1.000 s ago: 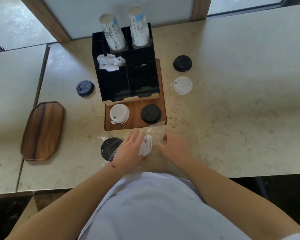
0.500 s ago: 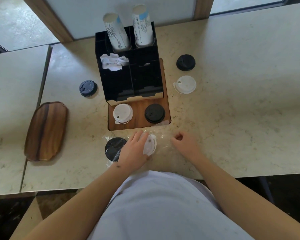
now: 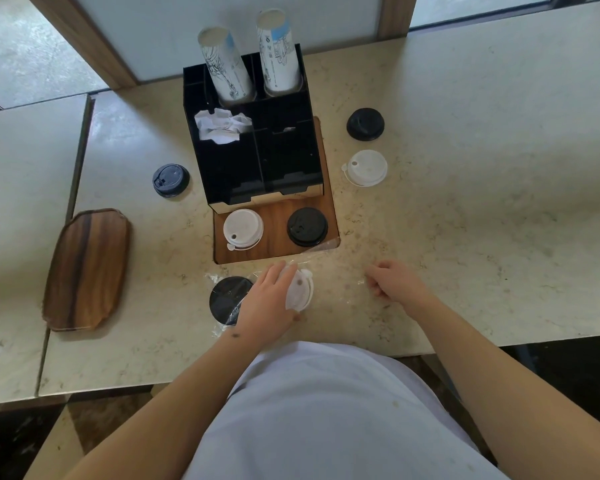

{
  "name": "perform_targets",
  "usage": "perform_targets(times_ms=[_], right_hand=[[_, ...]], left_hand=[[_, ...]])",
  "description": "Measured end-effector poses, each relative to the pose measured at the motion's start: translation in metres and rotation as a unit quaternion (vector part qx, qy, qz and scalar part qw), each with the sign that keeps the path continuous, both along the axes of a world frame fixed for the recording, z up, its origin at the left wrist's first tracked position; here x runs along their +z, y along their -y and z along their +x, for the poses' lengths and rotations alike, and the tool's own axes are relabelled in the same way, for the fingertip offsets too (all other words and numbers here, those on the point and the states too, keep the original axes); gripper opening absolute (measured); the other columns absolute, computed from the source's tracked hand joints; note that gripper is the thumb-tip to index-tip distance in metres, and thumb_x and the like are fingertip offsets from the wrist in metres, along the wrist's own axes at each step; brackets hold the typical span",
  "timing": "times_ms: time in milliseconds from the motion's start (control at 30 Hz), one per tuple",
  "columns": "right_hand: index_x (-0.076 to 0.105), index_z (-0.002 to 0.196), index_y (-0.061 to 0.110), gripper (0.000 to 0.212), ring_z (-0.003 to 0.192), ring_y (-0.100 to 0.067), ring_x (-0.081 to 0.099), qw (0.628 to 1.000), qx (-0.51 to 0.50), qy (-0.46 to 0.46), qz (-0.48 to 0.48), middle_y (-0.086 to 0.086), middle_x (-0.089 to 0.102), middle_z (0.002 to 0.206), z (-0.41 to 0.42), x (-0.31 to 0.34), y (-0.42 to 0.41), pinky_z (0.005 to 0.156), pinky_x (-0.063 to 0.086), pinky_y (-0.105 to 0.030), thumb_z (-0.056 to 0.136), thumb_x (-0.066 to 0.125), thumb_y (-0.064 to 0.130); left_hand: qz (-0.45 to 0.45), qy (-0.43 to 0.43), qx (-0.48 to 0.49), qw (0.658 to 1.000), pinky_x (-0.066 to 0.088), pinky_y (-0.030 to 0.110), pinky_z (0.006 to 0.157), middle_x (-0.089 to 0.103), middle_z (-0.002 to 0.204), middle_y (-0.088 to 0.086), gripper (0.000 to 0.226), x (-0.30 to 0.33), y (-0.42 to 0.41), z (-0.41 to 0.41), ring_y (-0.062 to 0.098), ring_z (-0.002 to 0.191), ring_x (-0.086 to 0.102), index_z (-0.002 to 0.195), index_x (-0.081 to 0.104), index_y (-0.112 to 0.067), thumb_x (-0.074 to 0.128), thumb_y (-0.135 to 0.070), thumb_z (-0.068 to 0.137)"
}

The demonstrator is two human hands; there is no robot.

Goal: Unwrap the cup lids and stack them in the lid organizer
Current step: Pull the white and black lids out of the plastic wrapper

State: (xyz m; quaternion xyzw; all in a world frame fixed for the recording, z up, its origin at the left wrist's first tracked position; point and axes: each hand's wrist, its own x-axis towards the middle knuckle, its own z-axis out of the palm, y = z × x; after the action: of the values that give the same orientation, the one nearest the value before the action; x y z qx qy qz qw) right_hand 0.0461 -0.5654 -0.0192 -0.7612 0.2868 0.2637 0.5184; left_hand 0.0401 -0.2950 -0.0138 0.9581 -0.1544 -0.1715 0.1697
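Observation:
A white lid (image 3: 300,292) lies tilted near the table's front edge, still partly in clear plastic wrap (image 3: 336,271). My left hand (image 3: 267,303) holds this lid, fingers across its top and thumb at its near side. A black lid (image 3: 227,299) in the same wrap sits just left of that hand. My right hand (image 3: 395,284), fingers curled, pinches the wrap's right end and is well apart from the left hand. The black lid organizer (image 3: 253,161) stands behind on a wooden base (image 3: 274,237), which carries a white lid (image 3: 242,227) and a black lid (image 3: 307,226).
Loose lids lie around the organizer: black (image 3: 365,123) and white (image 3: 366,167) to its right, dark blue (image 3: 170,179) to its left. Two paper cup stacks (image 3: 227,64) and crumpled paper (image 3: 220,126) fill its top. A wooden tray (image 3: 87,268) sits far left.
My right hand has moved rightward away from the left hand, drawing the clear wrap with it. The left hand has stayed on the white lid.

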Motion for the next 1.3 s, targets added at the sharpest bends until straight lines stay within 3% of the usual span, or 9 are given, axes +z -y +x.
perform_targets(times_ms=[200, 333, 467, 567, 700, 767, 933, 1133, 1300], right_hand=[[0.059, 0.101, 0.025, 0.009, 0.069, -0.003, 0.059, 0.961, -0.026, 0.238, -0.138, 0.012, 0.063, 0.080, -0.010, 0.010, -0.032, 0.057, 0.041, -0.016, 0.094, 0.059, 0.019], [0.058, 0.128, 0.016, 0.034, 0.099, -0.011, 0.060, 0.981, 0.025, 0.176, -0.077, 0.007, 0.061, 0.109, -0.008, 0.003, -0.048, 0.085, 0.049, -0.025, 0.094, 0.060, 0.016], [0.048, 0.143, 0.015, 0.045, 0.110, -0.014, 0.057, 0.993, 0.009, 0.115, -0.017, 0.005, 0.058, 0.120, -0.004, 0.005, -0.052, 0.091, 0.048, -0.029, 0.098, 0.053, 0.014], [0.053, 0.137, 0.012, 0.038, 0.108, -0.018, 0.065, 0.998, -0.008, 0.049, 0.034, -0.002, 0.066, 0.119, 0.003, 0.009, -0.052, 0.091, 0.054, -0.033, 0.100, 0.050, 0.009], [0.063, 0.116, -0.009, 0.039, 0.064, -0.019, 0.058, 0.973, -0.070, -0.074, 0.209, -0.033, 0.068, 0.099, 0.013, 0.022, -0.052, 0.053, 0.050, -0.022, 0.095, 0.031, -0.014], [0.064, 0.106, -0.011, 0.033, 0.068, -0.021, 0.062, 0.971, -0.020, -0.089, 0.221, -0.026, 0.068, 0.096, 0.012, 0.022, -0.049, 0.063, 0.056, -0.026, 0.097, 0.033, -0.013], [0.062, 0.120, -0.001, 0.020, 0.075, -0.018, 0.071, 0.970, 0.044, -0.092, 0.219, -0.018, 0.072, 0.098, 0.012, 0.010, -0.049, 0.080, 0.063, -0.037, 0.101, 0.057, 0.003], [0.063, 0.101, 0.012, 0.022, 0.050, -0.007, 0.062, 0.979, 0.072, -0.070, 0.178, 0.004, 0.065, 0.054, 0.021, 0.008, -0.063, 0.056, 0.058, -0.024, 0.087, 0.080, 0.016], [0.066, 0.087, 0.017, 0.012, 0.049, -0.008, 0.056, 0.977, 0.107, -0.047, 0.178, 0.006, 0.060, 0.051, 0.022, 0.007, -0.071, 0.060, 0.060, -0.027, 0.089, 0.077, 0.020]], left_hand=[[-0.005, 0.005, 0.001, 1.000, 0.048, 0.044, 0.101, 0.036, 0.155, -0.002, 0.093, 0.001, -0.001, -0.001, 0.025, 0.139, 0.034, 0.150, 0.032, -0.026, 0.084, -0.033, 0.074], [-0.010, 0.001, 0.000, 1.000, 0.049, 0.045, 0.101, 0.037, 0.155, -0.002, 0.092, 0.002, 0.000, -0.001, 0.025, 0.139, 0.035, 0.149, 0.032, -0.025, 0.085, -0.031, 0.074], [-0.016, 0.000, -0.002, 1.000, 0.048, 0.046, 0.104, 0.037, 0.155, -0.003, 0.093, 0.004, 0.001, -0.002, 0.024, 0.139, 0.035, 0.150, 0.032, -0.026, 0.085, -0.033, 0.074], [-0.001, -0.003, -0.017, 1.000, 0.037, 0.045, 0.113, 0.033, 0.159, -0.001, 0.101, 0.006, -0.001, -0.002, 0.025, 0.144, 0.031, 0.154, 0.023, -0.028, 0.084, -0.045, 0.075], [0.075, -0.005, 0.010, 0.997, 0.006, 0.057, 0.121, 0.014, 0.167, 0.002, 0.117, 0.014, -0.013, 0.003, 0.031, 0.154, 0.004, 0.156, 0.012, -0.035, 0.076, -0.071, 0.066], [0.096, -0.031, 0.064, 0.993, 0.002, 0.062, 0.119, 0.005, 0.169, 0.002, 0.120, 0.018, -0.027, 0.006, 0.032, 0.154, -0.006, 0.157, 0.009, -0.038, 0.079, -0.070, 0.065], [0.109, -0.111, 0.109, 0.982, 0.020, 0.063, 0.120, -0.005, 0.169, 0.000, 0.115, 0.026, -0.062, 0.002, 0.036, 0.153, -0.008, 0.158, 0.009, -0.040, 0.087, -0.045, 0.073], [0.108, -0.090, 0.086, 0.986, 0.032, 0.050, 0.117, 0.012, 0.166, 0.000, 0.101, 0.023, -0.069, -0.005, 0.033, 0.151, 0.008, 0.157, 0.017, -0.035, 0.081, -0.020, 0.082], [0.096, -0.095, 0.107, 0.985, 0.045, 0.049, 0.107, 0.026, 0.162, -0.004, 0.093, 0.023, -0.072, 0.001, 0.029, 0.147, 0.021, 0.153, 0.027, -0.036, 0.082, -0.017, 0.080]])
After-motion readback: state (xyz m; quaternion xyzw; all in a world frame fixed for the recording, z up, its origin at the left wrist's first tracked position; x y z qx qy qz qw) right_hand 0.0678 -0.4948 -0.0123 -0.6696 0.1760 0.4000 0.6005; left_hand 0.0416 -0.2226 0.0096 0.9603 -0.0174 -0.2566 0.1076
